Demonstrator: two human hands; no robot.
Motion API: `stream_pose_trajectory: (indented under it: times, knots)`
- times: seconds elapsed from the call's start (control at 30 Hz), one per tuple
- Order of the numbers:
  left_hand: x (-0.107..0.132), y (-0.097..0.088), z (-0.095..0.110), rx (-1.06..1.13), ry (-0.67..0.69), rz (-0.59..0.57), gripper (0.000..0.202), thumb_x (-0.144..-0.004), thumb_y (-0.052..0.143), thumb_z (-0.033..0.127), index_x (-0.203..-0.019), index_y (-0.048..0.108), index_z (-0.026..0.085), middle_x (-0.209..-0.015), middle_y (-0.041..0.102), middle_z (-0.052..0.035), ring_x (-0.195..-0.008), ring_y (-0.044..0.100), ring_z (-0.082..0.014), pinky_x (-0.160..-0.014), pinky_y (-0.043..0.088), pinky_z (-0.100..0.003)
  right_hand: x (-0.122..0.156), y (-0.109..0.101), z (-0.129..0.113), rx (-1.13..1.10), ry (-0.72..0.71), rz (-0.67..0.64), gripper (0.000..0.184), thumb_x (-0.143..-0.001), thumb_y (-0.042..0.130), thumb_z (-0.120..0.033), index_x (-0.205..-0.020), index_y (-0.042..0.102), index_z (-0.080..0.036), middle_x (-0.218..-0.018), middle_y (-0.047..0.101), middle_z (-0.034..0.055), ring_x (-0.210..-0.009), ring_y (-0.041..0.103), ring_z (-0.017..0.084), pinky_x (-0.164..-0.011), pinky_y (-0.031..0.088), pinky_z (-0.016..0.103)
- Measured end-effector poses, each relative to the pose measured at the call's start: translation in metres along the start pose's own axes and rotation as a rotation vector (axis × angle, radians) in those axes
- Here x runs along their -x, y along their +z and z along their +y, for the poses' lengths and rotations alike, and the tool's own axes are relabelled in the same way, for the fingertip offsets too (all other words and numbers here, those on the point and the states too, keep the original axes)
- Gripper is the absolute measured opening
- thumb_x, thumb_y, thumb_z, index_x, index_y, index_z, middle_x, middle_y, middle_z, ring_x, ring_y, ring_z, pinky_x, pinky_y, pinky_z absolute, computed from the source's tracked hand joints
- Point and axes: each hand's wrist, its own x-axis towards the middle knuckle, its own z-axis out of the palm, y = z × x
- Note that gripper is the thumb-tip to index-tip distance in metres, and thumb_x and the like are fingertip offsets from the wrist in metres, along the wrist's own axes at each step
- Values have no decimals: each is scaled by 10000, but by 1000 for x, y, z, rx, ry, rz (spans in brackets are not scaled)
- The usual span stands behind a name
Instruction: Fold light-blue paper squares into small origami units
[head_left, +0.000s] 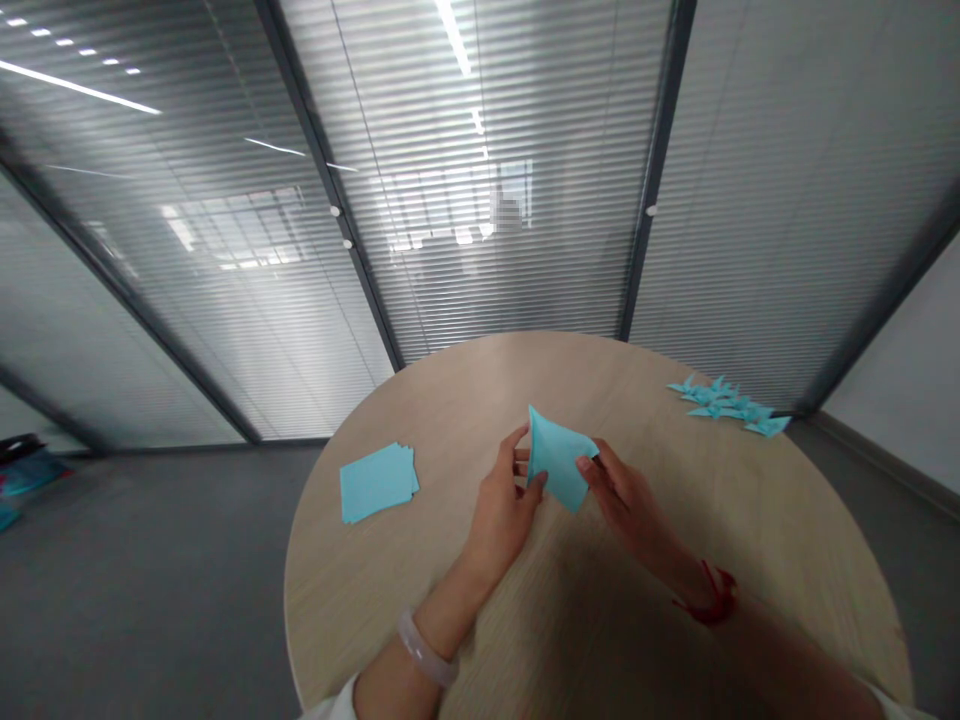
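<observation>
Over the middle of a round wooden table (pixel 450 400), both hands hold one folded light-blue paper sheet (pixel 559 455). My left hand (pixel 506 505) pinches its left edge between thumb and fingers. My right hand (pixel 622 500) grips its right corner with the fingertips. The paper is lifted off the table and partly folded, with a point sticking up at the left. A pale bangle is on my left wrist and a red cord on my right wrist.
A small stack of flat light-blue paper squares (pixel 377 482) lies on the table at the left. Several folded light-blue paper figures (pixel 727 403) sit near the far right edge. Glass walls with blinds (pixel 487 200) stand behind the table, grey floor around it.
</observation>
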Motion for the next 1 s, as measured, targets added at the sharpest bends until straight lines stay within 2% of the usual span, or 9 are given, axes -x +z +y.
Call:
stream_pose_trajectory:
  times: [0.17,0.47,0.6,0.73,0.83,1.0]
  knots:
    - [0,0,-2,-6,-10,-7,560,-821,538,124,-1336,354,243,-1005,620,-46,-777,629,-147,-625,562,-260,1,-1,-3,-29,-41,-38,319,-982,293,-413,-976,535,-205,-710,614,7,-635,594,169,-602,435,254]
    - [1,2,1,127,1,-17,490,-863,493,191,-1329,347,226,-1052,599,-70,-825,643,-164,-566,584,-244,2,0,-1,11,-39,-4,329,-987,308,-412,-895,547,-205,-630,537,-17,-563,521,155,-550,380,256]
    - [2,0,3,84,-17,-13,417,-896,463,238,-1304,382,234,-957,599,-32,-697,643,-131,-537,562,-228,-1,0,5,24,-31,76,328,-978,333,-437,-895,546,-202,-705,571,10,-626,540,171,-596,408,268]
    - [2,2,1,22,-37,-59,289,-902,464,251,-1188,472,213,-867,606,-7,-578,617,-108,-538,540,-233,-3,0,13,25,11,149,339,-964,355,-470,-942,557,-199,-777,608,32,-680,563,185,-622,436,274]
    - [1,3,-3,-17,-31,-87,289,-880,508,230,-1168,485,219,-853,645,-13,-642,636,-138,-600,544,-263,-4,0,16,35,7,180,341,-959,360,-483,-889,548,-207,-769,603,28,-677,561,183,-606,434,270]
    - [-2,2,-7,-43,-3,-6,501,-812,566,119,-1277,420,234,-993,654,-40,-857,644,-165,-721,541,-289,-5,1,19,45,-15,170,323,-953,363,-475,-876,543,-218,-754,577,21,-668,548,186,-612,422,276]
